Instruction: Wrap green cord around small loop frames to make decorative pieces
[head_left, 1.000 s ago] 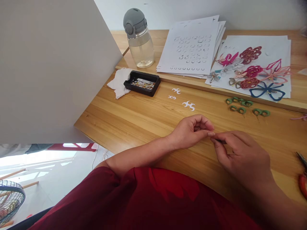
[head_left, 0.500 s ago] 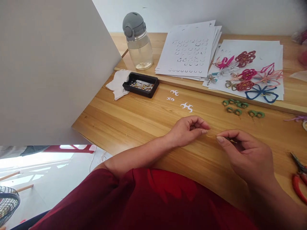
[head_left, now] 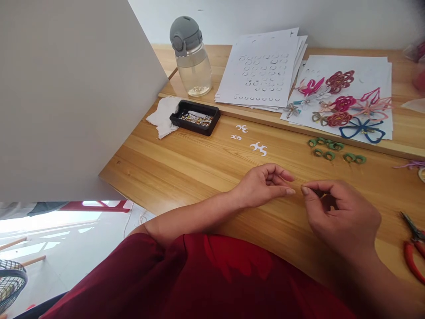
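My left hand (head_left: pixel 265 186) is held just above the wooden table, its thumb and fingertips apart with nothing visible between them. Facing it across a small gap, my right hand (head_left: pixel 341 212) pinches thumb against forefinger. A thin gold wire showed at that pinch a moment ago; now it is too fine or hidden to make out clearly. Beyond the hands lie white paper crescents (head_left: pixel 258 148) and several green looped pieces (head_left: pixel 323 154) with fine wire ends. Red-handled pliers (head_left: pixel 413 243) rest at the right edge, near my right forearm.
A black tray (head_left: pixel 210 129) of small beads sits on a white cloth (head_left: pixel 162 117). Behind it stand a water bottle (head_left: pixel 194 71) and stacked paper sheets (head_left: pixel 259 71). Colourful flower and butterfly ornaments (head_left: pixel 338 117) lie on paper at the back right. A grey panel (head_left: pixel 66 97) borders the left.
My left hand has moved slightly right and its thumb and forefinger have spread apart. My right hand has shifted a little and stays pinched. The gold wire between them no longer shows clearly.
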Motion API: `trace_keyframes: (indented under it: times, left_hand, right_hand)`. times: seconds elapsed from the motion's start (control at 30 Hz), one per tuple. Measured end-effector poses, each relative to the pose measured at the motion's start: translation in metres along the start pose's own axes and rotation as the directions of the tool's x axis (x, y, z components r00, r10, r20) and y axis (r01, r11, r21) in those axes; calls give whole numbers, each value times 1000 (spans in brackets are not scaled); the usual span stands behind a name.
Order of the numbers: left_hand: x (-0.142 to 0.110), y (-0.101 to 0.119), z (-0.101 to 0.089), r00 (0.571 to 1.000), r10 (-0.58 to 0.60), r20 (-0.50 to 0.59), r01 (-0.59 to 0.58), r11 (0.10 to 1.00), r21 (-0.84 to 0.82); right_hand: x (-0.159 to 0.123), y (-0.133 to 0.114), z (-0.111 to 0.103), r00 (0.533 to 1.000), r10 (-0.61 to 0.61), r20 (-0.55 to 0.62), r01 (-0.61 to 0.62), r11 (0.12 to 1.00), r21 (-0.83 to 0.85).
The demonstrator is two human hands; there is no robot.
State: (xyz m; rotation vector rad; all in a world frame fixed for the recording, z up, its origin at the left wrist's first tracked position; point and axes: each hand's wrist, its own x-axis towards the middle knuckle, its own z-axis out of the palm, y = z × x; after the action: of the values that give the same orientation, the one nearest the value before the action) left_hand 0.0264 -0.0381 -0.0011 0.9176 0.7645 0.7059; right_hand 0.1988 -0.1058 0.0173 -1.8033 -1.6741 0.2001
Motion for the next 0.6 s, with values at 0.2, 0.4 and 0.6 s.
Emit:
trace_keyframes:
  times: [0.2,0.4,0.6]
  left_hand:
    - [-4,-12,6,998,-56,-35,54,997,-53]
    - [-2,-9,4,1000,17,0,-17,1000,11]
    - [-1,-2,4,1000,11,13,-12,998,58]
  right_hand:
    - [0,4,9,915,326,238,-404,740,538]
    - [4,7,11,840,333,429,-541,441,717]
    - [4,10,11,830,309,464,-556,417,719]
